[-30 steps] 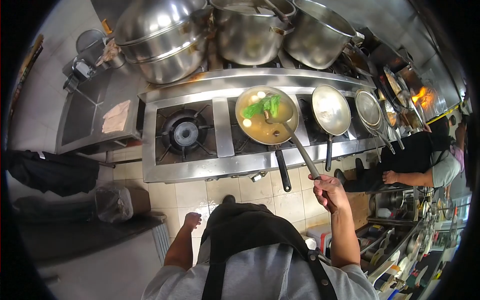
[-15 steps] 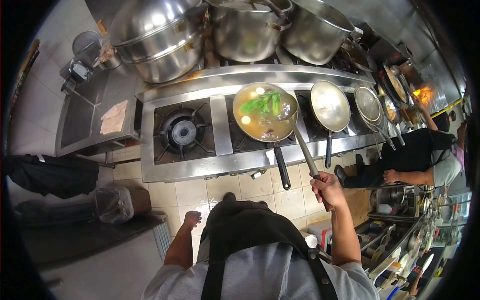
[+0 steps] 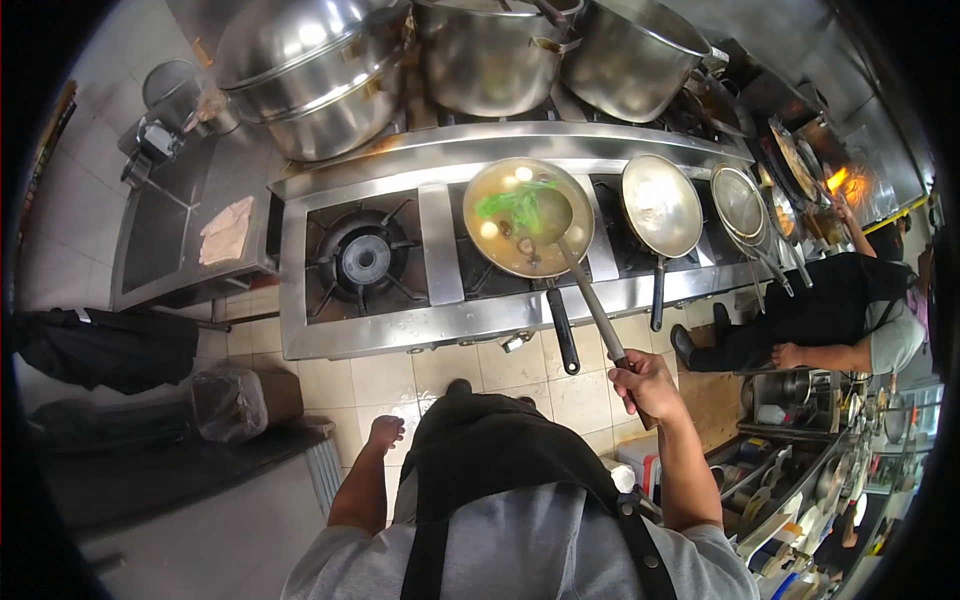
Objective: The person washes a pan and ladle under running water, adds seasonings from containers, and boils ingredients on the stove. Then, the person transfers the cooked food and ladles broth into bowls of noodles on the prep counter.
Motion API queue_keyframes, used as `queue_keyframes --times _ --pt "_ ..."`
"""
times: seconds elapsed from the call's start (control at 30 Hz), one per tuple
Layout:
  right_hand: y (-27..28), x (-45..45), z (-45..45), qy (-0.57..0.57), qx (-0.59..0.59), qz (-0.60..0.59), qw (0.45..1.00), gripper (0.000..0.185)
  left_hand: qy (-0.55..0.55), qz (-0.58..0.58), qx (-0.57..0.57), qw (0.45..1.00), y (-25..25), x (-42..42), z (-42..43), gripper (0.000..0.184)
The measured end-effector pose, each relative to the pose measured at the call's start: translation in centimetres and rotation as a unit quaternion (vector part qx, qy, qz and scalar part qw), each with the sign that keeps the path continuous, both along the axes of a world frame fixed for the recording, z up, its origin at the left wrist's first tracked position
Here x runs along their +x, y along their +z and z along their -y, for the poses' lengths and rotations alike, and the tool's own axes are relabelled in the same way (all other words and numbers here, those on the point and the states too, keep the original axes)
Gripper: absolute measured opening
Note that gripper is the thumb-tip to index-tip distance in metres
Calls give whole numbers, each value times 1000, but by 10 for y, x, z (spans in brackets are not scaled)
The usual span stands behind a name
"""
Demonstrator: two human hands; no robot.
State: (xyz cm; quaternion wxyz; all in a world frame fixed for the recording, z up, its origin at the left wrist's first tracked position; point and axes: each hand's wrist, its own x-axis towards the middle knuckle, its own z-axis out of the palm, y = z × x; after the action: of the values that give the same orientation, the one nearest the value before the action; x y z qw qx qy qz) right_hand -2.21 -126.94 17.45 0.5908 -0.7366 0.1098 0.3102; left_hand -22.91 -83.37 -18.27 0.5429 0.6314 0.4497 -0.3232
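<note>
My right hand [image 3: 648, 388] is wrapped round the handle end of a long metal ladle [image 3: 592, 300]. The ladle's bowl rests in the broth inside a frying pan [image 3: 482, 248], against green leafy vegetables [image 3: 510, 203]. Pale round pieces and dark brown pieces also float in that broth. The pan sits on a burner, its black handle [image 3: 563, 330] pointing towards me, apart from my hand. My left hand [image 3: 387, 432] hangs low by my side with its fingers curled in, and nothing shows in it.
Right of the pan stand a second frying pan [image 3: 660, 205] and several strainers [image 3: 738, 205]. An unlit burner [image 3: 366, 258] is at left. Large steel pots [image 3: 495, 65] line the back. A co-worker [image 3: 830, 310] stands at right near a flame [image 3: 837, 180]. A pink cloth [image 3: 227, 232] lies far left.
The ladle's bowl has shifted left in the broth, pushing into the greens, and my right hand has moved slightly left with it. Dark pieces now show more clearly. My left hand stays put.
</note>
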Motion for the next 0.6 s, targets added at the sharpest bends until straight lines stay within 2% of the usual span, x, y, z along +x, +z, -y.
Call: queue_keyframes --times 0.3,0.37,0.47,0.6 --pt "-6 -12 -4 -4 49 -29 998 8 -8 5 4 1000 -3 -4 0 28" --pt "-6 -14 -3 -31 92 -50 994 21 -7 7 1 1000 -3 -4 0 29" --pt "2 -17 -4 -57 133 -83 986 23 -11 5 8 1000 -2 -3 0 29" --pt "4 -21 0 -40 120 -79 989 23 -14 7 6 1000 0 -2 0 28"
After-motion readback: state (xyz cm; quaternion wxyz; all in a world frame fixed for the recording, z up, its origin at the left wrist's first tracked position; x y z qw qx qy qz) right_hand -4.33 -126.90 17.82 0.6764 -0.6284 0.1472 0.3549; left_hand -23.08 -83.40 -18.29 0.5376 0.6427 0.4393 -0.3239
